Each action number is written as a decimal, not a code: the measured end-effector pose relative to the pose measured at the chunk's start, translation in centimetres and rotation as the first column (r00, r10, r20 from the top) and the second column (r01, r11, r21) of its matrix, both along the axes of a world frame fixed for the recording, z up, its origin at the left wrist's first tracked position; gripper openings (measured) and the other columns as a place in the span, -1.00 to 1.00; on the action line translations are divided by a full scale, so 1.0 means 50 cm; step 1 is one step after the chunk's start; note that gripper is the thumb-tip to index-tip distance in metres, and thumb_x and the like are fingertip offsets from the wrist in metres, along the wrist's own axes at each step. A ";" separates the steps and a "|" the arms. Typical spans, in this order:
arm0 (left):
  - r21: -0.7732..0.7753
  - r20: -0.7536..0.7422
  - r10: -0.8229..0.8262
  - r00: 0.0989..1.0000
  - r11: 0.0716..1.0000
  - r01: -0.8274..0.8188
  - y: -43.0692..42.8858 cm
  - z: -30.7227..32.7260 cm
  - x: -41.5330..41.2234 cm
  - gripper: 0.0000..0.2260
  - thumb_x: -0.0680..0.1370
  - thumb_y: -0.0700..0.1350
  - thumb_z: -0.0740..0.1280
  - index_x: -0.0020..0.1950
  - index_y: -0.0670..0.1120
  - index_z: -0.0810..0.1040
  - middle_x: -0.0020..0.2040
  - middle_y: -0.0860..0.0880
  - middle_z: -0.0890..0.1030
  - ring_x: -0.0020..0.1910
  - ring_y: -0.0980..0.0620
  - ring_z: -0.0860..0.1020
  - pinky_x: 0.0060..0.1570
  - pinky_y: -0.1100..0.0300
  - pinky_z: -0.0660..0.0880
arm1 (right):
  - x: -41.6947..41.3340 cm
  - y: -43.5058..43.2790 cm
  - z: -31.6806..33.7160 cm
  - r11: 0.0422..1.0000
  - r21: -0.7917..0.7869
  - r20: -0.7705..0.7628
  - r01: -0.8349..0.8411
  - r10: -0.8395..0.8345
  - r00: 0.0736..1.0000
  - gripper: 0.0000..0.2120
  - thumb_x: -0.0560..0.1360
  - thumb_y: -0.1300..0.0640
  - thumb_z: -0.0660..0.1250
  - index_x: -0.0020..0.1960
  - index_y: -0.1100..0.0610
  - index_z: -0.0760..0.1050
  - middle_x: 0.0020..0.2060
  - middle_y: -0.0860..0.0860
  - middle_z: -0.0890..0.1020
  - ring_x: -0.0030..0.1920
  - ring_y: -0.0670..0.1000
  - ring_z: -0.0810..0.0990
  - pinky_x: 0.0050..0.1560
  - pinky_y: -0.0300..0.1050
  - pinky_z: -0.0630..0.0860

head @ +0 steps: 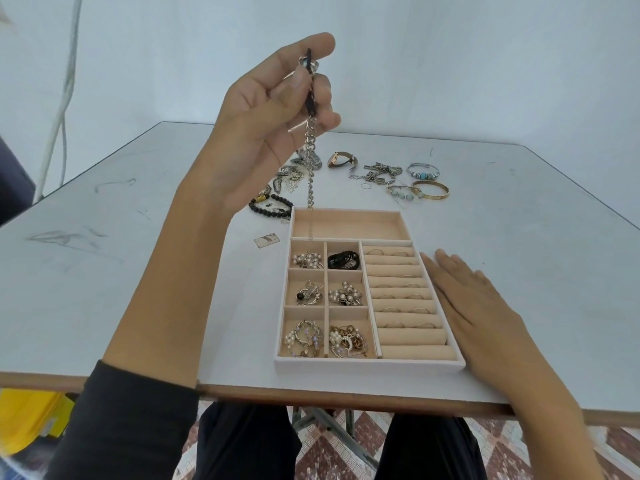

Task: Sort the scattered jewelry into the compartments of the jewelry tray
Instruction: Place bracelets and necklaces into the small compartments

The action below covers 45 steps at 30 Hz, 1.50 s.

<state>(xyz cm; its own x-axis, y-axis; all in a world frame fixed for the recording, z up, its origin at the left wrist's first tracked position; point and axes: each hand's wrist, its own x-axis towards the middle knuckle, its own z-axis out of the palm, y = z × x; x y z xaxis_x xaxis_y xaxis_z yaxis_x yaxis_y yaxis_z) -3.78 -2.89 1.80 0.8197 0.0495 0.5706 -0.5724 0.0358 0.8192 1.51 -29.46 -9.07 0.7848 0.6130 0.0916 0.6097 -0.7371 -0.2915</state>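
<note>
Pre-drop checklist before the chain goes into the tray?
1. Grip: left hand pinches the chain at its top end. ok
2. Chain hangs straight, no snag. ok
3. Chain's tail lines up with the long top compartment, left end. ok
4. That compartment holds nothing else. ok
5. Right hand lies flat beside the tray, at its right rim; bracing it? cannot tell
6. Tail touching the compartment floor? cannot tell
</note>
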 end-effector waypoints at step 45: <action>0.397 -0.336 0.093 0.937 0.916 0.051 0.017 -0.061 -0.078 -0.86 0.51 -0.07 0.35 0.05 0.04 0.61 -0.19 -0.02 0.68 -0.14 0.05 0.58 0.04 0.24 0.45 | -0.003 0.002 0.006 0.998 0.055 -0.044 0.018 -0.016 0.999 -0.39 0.48 -0.17 -0.23 0.52 -0.18 0.08 0.54 -0.14 0.04 0.53 -0.16 -0.07 0.46 -0.25 -0.20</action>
